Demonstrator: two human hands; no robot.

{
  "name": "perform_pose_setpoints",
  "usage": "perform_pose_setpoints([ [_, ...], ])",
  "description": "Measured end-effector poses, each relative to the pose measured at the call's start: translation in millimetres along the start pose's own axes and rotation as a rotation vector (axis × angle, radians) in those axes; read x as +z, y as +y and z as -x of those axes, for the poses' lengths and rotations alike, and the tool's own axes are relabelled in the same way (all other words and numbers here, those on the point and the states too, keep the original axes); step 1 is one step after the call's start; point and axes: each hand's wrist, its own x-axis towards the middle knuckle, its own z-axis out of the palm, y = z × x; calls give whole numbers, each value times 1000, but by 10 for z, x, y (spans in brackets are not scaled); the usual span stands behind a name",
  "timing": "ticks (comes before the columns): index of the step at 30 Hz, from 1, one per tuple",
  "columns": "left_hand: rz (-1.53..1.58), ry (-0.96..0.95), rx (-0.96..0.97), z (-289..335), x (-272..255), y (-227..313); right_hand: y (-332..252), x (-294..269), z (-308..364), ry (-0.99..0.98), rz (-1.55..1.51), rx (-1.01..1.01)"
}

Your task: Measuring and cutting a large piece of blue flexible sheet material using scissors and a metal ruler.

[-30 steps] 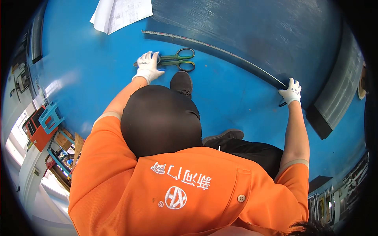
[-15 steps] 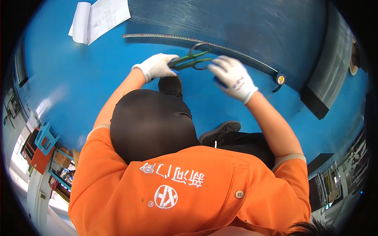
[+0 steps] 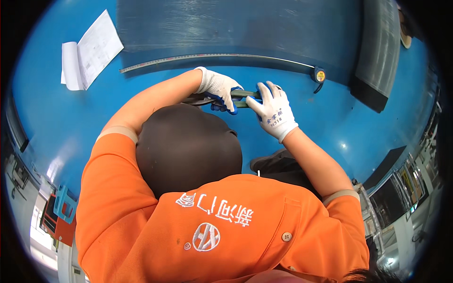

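Both my hands wear white knit gloves with blue palms. A pair of scissors (image 3: 244,104) with green handles lies between them, above my raised knee. My left hand (image 3: 219,89) is closed round its middle, and a bit of dark blade shows to the left, partly behind the knee. At the handle end, my right hand (image 3: 274,111) has its thumb and fingers curled on the grips, which cover the ends of the handles. Just beyond the hands, a steel tape measure (image 3: 320,75) lies drawn out along the near edge of a dark film-covered sheet (image 3: 236,28).
Stapled-looking white papers (image 3: 96,49) lie on the blue floor (image 3: 71,118) at the far left. A long dark film-wrapped roll or folded edge (image 3: 377,61) borders the sheet on the right. A blue plastic stool (image 3: 65,204) stands at the lower left.
The scissors have turned, so their handles now point right and their blades left. My right hand has closed onto the handles, and my left has moved right. The whole view has shifted.
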Motion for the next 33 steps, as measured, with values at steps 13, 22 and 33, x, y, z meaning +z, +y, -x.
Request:
perform_pose_setpoints([
  [13,-473,909,-234,182,529,33,1224,447,1317,-200,56,56],
  [22,-127,568,-203,190,1627,-114,1409,359,1360,-445,-10,6],
  [33,-516,890,-579,-220,1358,440,1904,139,1174,-25,-18,549],
])
